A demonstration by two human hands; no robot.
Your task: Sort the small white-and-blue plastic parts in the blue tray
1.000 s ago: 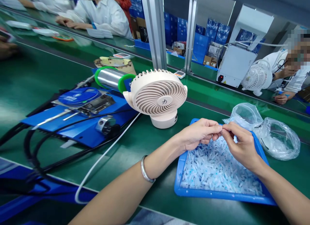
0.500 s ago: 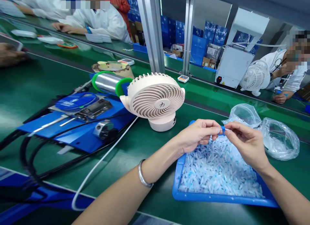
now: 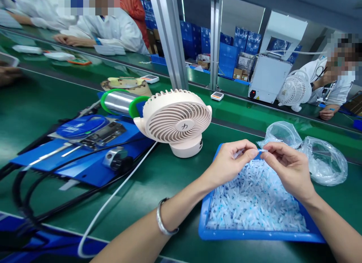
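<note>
My left hand (image 3: 233, 159) and my right hand (image 3: 288, 165) meet above the far part of a blue tray (image 3: 263, 236). Between their fingertips is a small white and light-blue plastic piece (image 3: 262, 150), pinched at its two ends; its exact kind is too small to tell. Another whitish sliver shows under the curled fingers of my left hand. Many small white, translucent pieces (image 3: 254, 202) with bluish bits fill the tray below. A silver bangle (image 3: 161, 217) circles my left wrist.
Left of the tray stands a cream desk fan (image 3: 181, 123). Farther left, a blue machine plate (image 3: 85, 153) carries a solder-like spool (image 3: 118, 102) and black cables. Clear plastic bags (image 3: 325, 161) lie behind my right hand. Co-workers in white coats (image 3: 113, 33) sit across the green bench.
The view has shifted slightly, so the fan and machine appear farther left. My left fingers have turned and closed more around the piece; both hands stay together over the tray.
</note>
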